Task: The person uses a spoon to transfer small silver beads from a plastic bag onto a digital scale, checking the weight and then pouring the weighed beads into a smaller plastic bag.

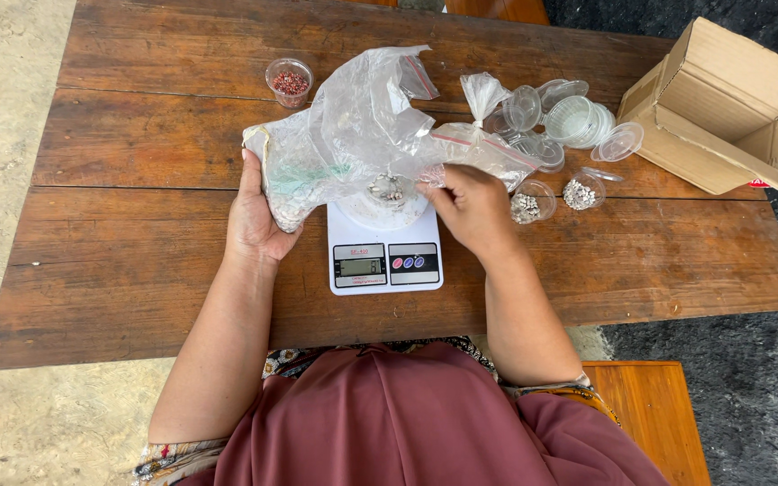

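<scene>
1. Clearly both hands are busy with one large crumpled clear plastic bag (353,126): the left hand (252,220) is closed around its heavy lower end, seemingly to bear the weight of the pale contents.
2. Meanwhile the right hand (470,209) pinches the bag's mouth edge, holding it just over the small clear round cup (389,191) on the white digital kitchen scale (384,252), apparently so the contents fall into the cup.
3. The scale sits at the near middle of the brown wooden plank counter (137,261), display facing the person.
4. Two filled clear cups of whitish bits (551,200) stand just right of the scale; a stack of empty clear cups and lids (569,121) lies behind them.
5. A clear cup of reddish beads (290,83) stands apart, far left.
6. An open brown cardboard box (722,108) lies tipped at the counter's right end.
</scene>
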